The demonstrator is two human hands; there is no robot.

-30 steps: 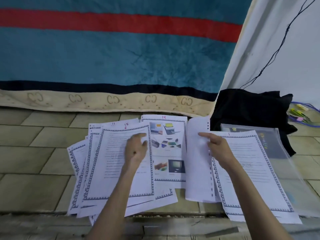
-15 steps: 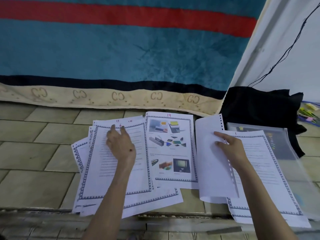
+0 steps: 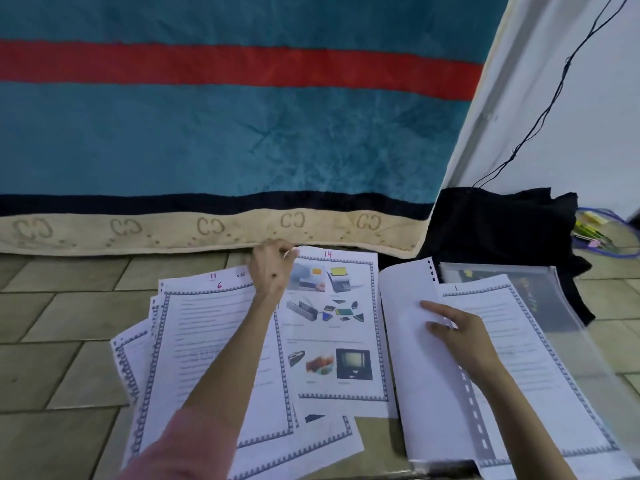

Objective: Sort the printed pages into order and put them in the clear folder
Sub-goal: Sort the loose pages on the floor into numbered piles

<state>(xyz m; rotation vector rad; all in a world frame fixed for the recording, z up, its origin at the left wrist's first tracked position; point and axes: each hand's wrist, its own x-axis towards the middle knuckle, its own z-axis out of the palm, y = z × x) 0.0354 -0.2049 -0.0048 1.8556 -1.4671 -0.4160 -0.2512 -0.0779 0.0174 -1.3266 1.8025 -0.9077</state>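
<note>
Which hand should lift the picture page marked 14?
Probably left: the left hand already pinches the top corner of page 14. The right hand is holding down the blank sheet.

2 hands [image 3: 273,268] [image 3: 460,337], 1 clear folder [image 3: 540,299], 1 black cloth [image 3: 502,230], approx 7 printed pages [image 3: 332,327] visible; overlaps hide exact no.

left hand [image 3: 272,271] moved up from page 6 [image 3: 214,358] to page 14's [image 3: 332,327] top-left corner
</note>
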